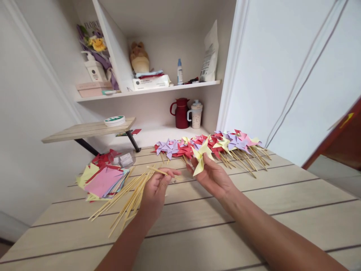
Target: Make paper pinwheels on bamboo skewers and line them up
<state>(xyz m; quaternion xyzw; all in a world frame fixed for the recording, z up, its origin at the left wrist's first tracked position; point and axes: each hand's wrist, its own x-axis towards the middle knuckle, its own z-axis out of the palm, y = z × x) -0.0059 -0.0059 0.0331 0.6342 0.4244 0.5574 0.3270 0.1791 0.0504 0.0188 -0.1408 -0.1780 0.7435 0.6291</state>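
Left hand [154, 190] fingers pinched on bamboo skewer [156, 170], tip aimed toward yellow paper pinwheel [200, 156] gripped in right hand [212, 176] fingers, apparently for mounting. Spare skewers [126, 197] left of fingers; finished pinwheels [214, 145] beyond on bench [282, 195].

I log colours only. Yellow paper pinwheel [202, 157] in the right hand [213, 177]; pale bamboo stick [156, 170] in the left hand [156, 190]. Finished pinwheels [214, 145] along the table's far edge: lilac, red, yellow, pink, on tan sticks. Loose stick pile [126, 199]: pale straw colour. Paper squares [102, 180] near the far left corner: pink on top, yellow, red and blue beneath. Table [197, 233]: light wood grain with dark seam lines. Jug [181, 113]: dark red. Mug [195, 114]: cream, speckled.
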